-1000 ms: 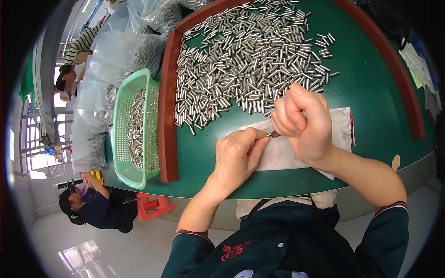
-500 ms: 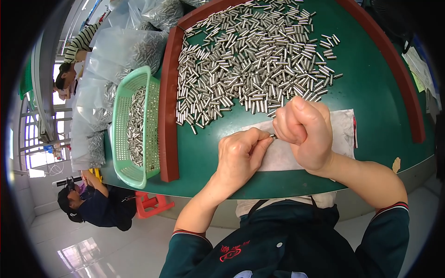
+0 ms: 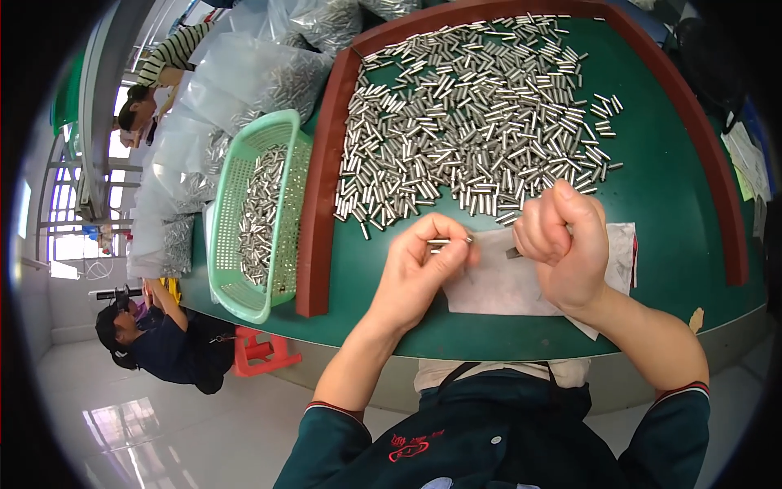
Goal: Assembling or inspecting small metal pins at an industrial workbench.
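Note:
Small metal pins show between the thumb and fingers of my left hand (image 3: 414,273); one metal pin (image 3: 438,242) lies across the curled fingers. To its right my right hand (image 3: 568,253) is closed in a fist. From that fist juts the flat tip of a dark metal tool (image 3: 512,253); the rest of the tool is hidden by the fingers. Both hands are over a whitish cloth (image 3: 501,289), with a gap between them. Just beyond the hands, a broad heap of loose metal pins (image 3: 468,122) covers much of the green tabletop (image 3: 643,179).
Red-brown rails (image 3: 316,228) border the work area. Left of it stands a pale green basket (image 3: 236,303) holding more pins. Clear plastic bags (image 3: 216,90) of metal parts line the far left. Two people (image 3: 175,346) are at the left, with a red stool (image 3: 265,350) nearby.
My hands have drawn apart; the left fingers have curled back with pins in view, and the tool tip now shows from the right fist. The whole view has shifted slightly.

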{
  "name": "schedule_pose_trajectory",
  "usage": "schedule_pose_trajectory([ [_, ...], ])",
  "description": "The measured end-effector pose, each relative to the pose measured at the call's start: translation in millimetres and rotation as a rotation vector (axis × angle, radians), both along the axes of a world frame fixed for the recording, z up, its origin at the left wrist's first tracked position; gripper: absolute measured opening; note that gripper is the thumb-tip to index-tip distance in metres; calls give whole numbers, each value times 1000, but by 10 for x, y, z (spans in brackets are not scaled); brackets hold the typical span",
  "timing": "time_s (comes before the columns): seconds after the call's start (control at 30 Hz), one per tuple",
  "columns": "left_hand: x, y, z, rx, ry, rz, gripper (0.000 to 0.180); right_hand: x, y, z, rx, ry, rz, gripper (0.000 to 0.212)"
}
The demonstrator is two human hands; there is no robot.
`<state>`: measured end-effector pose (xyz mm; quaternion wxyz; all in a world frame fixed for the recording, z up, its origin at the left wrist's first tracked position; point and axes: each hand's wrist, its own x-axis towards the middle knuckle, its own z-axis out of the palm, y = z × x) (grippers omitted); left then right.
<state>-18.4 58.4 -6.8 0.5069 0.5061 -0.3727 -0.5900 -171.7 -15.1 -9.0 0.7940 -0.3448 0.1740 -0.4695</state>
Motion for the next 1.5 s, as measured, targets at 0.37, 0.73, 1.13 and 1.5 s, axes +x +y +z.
schedule_pose_trajectory([
  [0.37, 286, -51, -6, -34, 503, 281, 26, 19, -14, 5, 29, -2, 19, 43],
  [0.73, 285, -68, -44, -206, -1306, 369, 19, 37, -22, 14, 28, -19, 2, 43],
  [1.13, -43, -25, 10, -280, -974, 10, 7, 18, -25, 8, 14, 10, -11, 42],
  [1.5, -163, -42, -81, -449, -1143, -73, 8, 14, -1, 6, -9, -17, -25, 43],
])
